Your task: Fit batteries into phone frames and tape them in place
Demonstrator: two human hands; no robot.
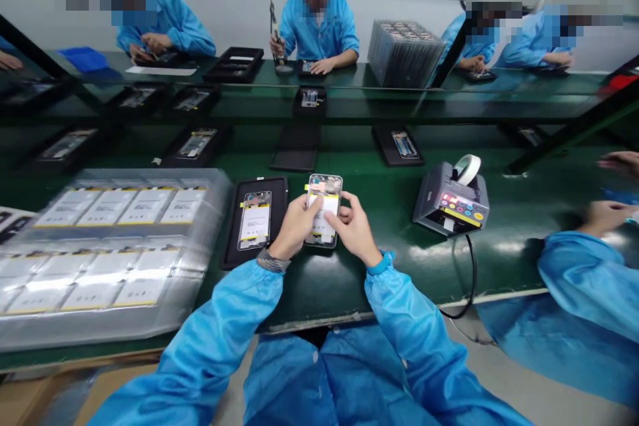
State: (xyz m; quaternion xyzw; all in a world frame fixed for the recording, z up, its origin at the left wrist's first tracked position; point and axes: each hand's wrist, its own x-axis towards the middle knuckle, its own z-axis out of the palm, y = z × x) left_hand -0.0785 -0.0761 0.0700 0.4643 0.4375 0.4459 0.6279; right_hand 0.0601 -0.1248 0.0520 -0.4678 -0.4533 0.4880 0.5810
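Note:
An opened phone (324,185) with a white battery in its frame is between my two hands, just above the green bench. My left hand (295,225) grips its left edge, the thumb lying over the battery. From the other side my right hand (357,226) holds the right edge, and its thumb also presses on the battery face. The undersides of both hands' fingers are hidden. To the left, a second opened phone (255,219) with a battery lies in a black tray (230,249).
Clear plastic trays of batteries (150,206) are stacked at left. A tape dispenser (444,203) with a cable stands right. Black trays (295,146) with phones line the conveyor behind. Co-workers (319,26) sit opposite; a co-worker's sleeve (589,273) reaches in at right.

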